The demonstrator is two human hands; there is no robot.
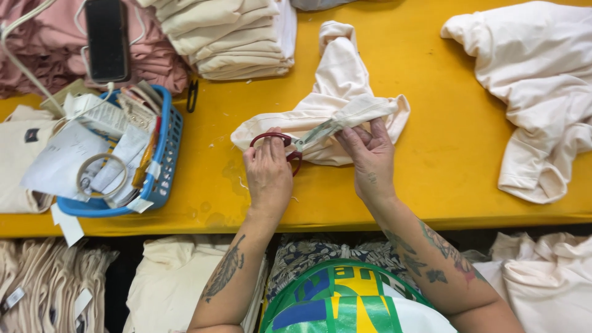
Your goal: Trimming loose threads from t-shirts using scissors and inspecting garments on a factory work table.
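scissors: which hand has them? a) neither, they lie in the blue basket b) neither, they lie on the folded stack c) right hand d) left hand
d: the left hand has its fingers through the red handles of the scissors, while the right hand pinches the cream garment at the blades.
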